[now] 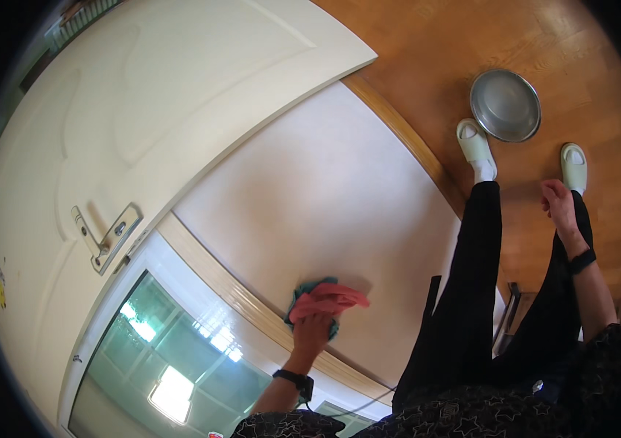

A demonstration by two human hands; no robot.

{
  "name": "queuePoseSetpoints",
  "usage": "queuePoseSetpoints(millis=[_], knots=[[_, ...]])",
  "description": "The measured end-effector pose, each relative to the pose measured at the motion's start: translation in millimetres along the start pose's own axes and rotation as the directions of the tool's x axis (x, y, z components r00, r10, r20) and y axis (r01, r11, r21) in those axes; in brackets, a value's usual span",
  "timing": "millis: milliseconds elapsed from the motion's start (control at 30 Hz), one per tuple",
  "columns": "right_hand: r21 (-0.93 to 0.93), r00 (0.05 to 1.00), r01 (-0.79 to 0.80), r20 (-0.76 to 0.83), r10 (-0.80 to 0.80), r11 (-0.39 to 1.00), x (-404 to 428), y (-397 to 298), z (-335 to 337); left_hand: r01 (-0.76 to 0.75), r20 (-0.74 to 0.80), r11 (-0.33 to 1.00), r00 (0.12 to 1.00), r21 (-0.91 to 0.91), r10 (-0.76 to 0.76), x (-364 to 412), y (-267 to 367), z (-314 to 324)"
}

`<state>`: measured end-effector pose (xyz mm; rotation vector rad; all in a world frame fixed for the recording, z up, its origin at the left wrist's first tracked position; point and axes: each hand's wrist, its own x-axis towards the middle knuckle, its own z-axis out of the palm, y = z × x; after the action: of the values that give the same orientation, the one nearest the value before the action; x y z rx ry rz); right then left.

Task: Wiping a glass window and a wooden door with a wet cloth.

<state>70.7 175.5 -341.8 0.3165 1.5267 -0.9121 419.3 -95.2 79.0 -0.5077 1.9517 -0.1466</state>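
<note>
My left hand (311, 333) holds a red cloth (327, 300) together with a dark green cloth (310, 287). Both cloths lie against the pale wall panel (310, 202), close to the wooden trim (234, 284) beside the glazed window. My right hand (558, 203) hangs over the wooden floor near my leg, its fingers loosely curled and nothing seen in it. A round metal basin (505, 105) rests on the floor by one of my slippers.
A white door (179, 109) with a metal lever handle (103, 241) stands at the left. Below it is a white-framed glass pane (190, 350) with bright reflections. A wooden baseboard (409, 142) edges the floor. A thin cable runs near my left wrist.
</note>
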Motion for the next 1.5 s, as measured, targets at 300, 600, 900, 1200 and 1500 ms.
queuePoseSetpoints(millis=[300,600,900,1200,1500], knots=[[-0.037,0.996,0.022,-0.080,-0.025,0.999,-1,12,1,0.436,-0.425,0.750,0.876,0.498,-0.227,170,-238,-130],[-0.063,0.999,-0.040,0.002,0.041,0.997,-26,5,29,0.588,-0.541,0.711,0.769,0.387,-0.341,93,-128,-73],[-0.067,0.995,0.070,-0.070,-0.075,0.995,-68,-44,-5,0.541,-0.366,0.839,0.792,0.050,-0.489,-6,-44,-44],[-0.028,0.981,0.140,-0.134,-0.143,0.990,-79,-69,-27,0.703,-0.658,0.691,0.602,0.168,-0.452,96,-263,-156],[-0.044,0.984,0.172,-0.029,-0.174,0.984,-120,-112,-37,0.391,-0.600,0.920,0.733,-0.013,-0.320,12,-75,-16]])
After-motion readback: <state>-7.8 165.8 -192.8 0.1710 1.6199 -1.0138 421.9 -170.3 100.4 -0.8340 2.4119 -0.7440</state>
